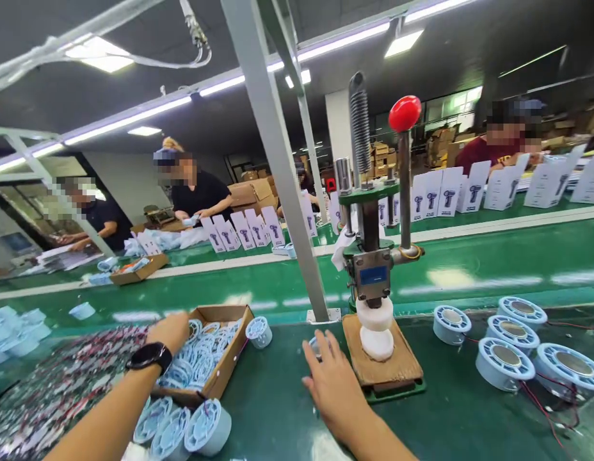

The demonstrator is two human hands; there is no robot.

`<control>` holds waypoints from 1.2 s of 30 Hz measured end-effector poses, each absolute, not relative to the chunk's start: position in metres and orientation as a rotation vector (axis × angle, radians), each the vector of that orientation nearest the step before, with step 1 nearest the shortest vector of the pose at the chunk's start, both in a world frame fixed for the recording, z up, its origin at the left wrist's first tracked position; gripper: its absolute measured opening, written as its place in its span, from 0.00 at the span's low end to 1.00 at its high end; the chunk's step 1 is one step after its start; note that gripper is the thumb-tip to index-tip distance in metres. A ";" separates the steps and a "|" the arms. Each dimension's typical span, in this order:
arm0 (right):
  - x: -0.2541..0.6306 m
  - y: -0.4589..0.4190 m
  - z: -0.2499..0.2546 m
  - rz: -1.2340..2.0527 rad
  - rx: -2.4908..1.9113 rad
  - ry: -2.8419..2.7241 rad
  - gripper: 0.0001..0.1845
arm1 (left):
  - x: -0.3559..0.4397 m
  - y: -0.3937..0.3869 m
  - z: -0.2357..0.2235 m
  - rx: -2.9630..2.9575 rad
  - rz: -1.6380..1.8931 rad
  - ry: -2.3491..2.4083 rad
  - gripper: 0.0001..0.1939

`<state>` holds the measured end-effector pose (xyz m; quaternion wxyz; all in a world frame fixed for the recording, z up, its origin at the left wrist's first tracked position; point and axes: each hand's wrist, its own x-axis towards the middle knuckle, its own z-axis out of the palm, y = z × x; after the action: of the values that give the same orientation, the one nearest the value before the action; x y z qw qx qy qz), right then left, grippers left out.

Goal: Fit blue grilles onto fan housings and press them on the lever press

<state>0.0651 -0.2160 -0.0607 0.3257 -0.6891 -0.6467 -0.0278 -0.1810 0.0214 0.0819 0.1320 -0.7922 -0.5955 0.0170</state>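
In the cardboard box (pixel 230 358), under the fingertips of the left hand (pixel 171 331), lie the pale blue round grilles (pixel 201 358); the fingers dip among them, and whether they pinch one I cannot tell. These grilles look thin, light and stiff plastic, likely easy to crack, best lifted by the rim. More blue housings (pixel 208 426) stand below the wrist. Rightward, the right hand (pixel 331 378) lies flat, its fingers loosely curled around a small round part (pixel 316 346), just left of the hand press (pixel 374 275). Beyond that, motor assemblies (pixel 503 362) with wires.
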 end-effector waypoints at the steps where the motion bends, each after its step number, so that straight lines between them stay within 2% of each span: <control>1: 0.061 -0.211 -0.065 -0.066 -1.779 -1.706 0.25 | -0.183 0.024 0.089 -2.254 0.057 -1.723 0.12; 4: 0.068 -0.230 -0.092 -0.033 -1.625 -1.799 0.22 | -0.180 0.016 0.098 -2.249 0.021 -1.636 0.15; 6: 0.084 -0.259 -0.112 -0.020 -1.501 -1.848 0.22 | -0.164 -0.012 0.084 -2.382 0.002 -1.536 0.17; 11: 0.122 -0.317 -0.122 0.060 -1.465 -1.859 0.23 | -0.087 -0.137 -0.001 -3.292 0.082 -1.089 0.20; 15: 0.130 -0.329 -0.116 0.069 -1.492 -1.809 0.21 | -0.054 -0.191 -0.055 -3.362 -0.228 -1.185 0.21; 19: 0.125 -0.333 -0.121 0.082 -1.493 -1.669 0.22 | -0.063 -0.192 -0.077 -3.372 -0.569 -1.223 0.21; 21: 0.124 -0.335 -0.124 0.103 -1.516 -1.594 0.24 | -0.069 -0.192 -0.081 -3.336 -0.630 -1.209 0.26; 25: 0.128 -0.339 -0.128 0.145 -1.488 -1.638 0.28 | -0.068 -0.192 -0.081 -3.332 -0.531 -1.111 0.39; 30: 0.132 -0.341 -0.130 0.161 -1.518 -1.659 0.29 | -0.062 -0.184 -0.078 -3.421 -0.385 -0.962 0.42; 33: 0.131 -0.341 -0.129 0.175 -1.521 -1.681 0.29 | -0.064 -0.182 -0.082 -3.340 -0.384 -1.055 0.44; 36: 0.131 -0.341 -0.128 0.171 -1.525 -1.671 0.30 | -0.068 -0.181 -0.087 -3.247 -0.395 -1.104 0.59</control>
<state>0.1314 -0.3413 -0.1282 0.4225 -0.6093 -0.6676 0.0681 -0.0677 -0.1807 -0.0865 -0.1545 -0.9292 -0.3160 -0.1131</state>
